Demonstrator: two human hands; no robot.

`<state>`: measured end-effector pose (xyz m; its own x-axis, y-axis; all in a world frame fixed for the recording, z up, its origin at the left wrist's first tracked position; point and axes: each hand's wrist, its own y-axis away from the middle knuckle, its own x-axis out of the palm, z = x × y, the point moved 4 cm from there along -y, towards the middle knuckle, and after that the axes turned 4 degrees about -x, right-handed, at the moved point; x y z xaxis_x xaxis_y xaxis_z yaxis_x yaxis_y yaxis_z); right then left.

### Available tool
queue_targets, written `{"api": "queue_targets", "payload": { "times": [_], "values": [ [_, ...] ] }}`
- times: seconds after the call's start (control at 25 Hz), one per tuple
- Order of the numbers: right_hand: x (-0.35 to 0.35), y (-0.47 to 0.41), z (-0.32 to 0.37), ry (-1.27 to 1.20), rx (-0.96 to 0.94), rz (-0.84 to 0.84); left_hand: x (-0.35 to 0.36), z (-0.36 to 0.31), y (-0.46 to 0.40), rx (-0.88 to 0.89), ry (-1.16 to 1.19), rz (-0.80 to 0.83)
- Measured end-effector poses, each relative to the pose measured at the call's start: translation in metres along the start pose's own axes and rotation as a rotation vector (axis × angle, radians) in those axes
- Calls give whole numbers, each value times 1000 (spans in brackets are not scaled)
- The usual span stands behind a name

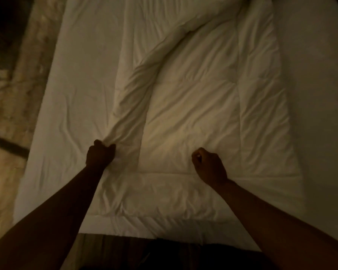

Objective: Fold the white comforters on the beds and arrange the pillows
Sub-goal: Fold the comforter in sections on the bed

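A white comforter (193, 106) lies spread along the bed, wrinkled, with a long raised ridge of bunched fabric running from the far end down toward my left hand. My left hand (100, 154) is closed on the near end of that ridge, at the comforter's left side. My right hand (209, 165) rests as a fist on the comforter near its front edge; whether it pinches fabric is hard to tell. No pillow is clearly in view; the far end of the bed is cut off by the frame.
The bed's white sheet (72, 90) shows bare left of the comforter. A second white bed surface (320, 75) lies to the right. Pale patterned floor (18, 94) runs along the left. The bed's foot edge (144, 227) is just in front of my body.
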<state>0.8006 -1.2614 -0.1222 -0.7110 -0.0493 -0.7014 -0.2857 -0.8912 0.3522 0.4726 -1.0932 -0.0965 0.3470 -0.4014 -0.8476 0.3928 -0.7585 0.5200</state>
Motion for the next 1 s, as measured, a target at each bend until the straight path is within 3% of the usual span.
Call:
{"api": "queue_targets", "payload": {
  "times": [0.24, 0.4, 0.56, 0.68, 0.84, 0.92, 1.0],
  "values": [
    [14, -132, 75, -240, -30, 54, -8, -107, -48, 238, 141, -15],
    [16, -249, 116, -495, 91, -135, -9, -177, -87, 393, 238, -117],
    [-4, -348, 157, -798, 208, -342, -2, -227, -120, 548, 153, -214],
    [-5, -393, 185, -760, 181, -396, -1, -233, -139, 644, 211, -177],
    [7, -436, 252, -539, -96, -461, -40, -211, -179, 580, 440, -171],
    [29, -455, 279, -436, -175, -341, -41, -194, -210, 436, 481, -147],
    [66, -463, 282, -222, -191, -59, -15, -178, -228, 288, 356, -55]
  ]
}}
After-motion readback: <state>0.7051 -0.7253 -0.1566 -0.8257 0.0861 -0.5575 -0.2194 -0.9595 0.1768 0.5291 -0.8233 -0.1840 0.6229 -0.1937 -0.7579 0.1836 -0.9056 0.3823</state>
